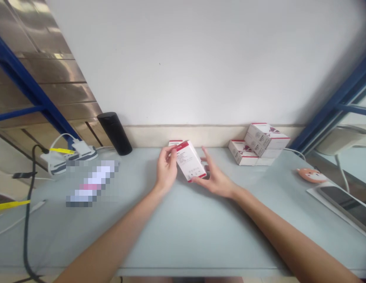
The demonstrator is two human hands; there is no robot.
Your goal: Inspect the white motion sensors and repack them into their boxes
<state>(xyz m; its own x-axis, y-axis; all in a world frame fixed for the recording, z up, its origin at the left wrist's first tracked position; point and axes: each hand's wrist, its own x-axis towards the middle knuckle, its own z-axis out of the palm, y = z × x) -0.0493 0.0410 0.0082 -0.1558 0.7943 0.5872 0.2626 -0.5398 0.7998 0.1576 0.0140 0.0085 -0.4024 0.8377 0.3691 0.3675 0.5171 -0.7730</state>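
Note:
Above the middle of the desk I have a small white cardboard box (190, 161) with red ends and fine print, tilted to one side. My left hand (167, 167) grips it at its upper left edge, thumb on the side and fingers curled. At its lower right corner, my right hand (215, 177) supports it with the thumb, while the index finger sticks up and the other fingers are partly hidden behind the box. Just behind it shows the top of another red and white box (175, 142), mostly covered.
Several similar boxes (261, 143) are stacked against the wall on the right. A black cylinder (114, 133) and a power strip (73, 157) with cables stand at left, near a blurred-out flat item (92, 184). At right lie an orange animal-face object (311, 175) and a dark-screened device (344, 204).

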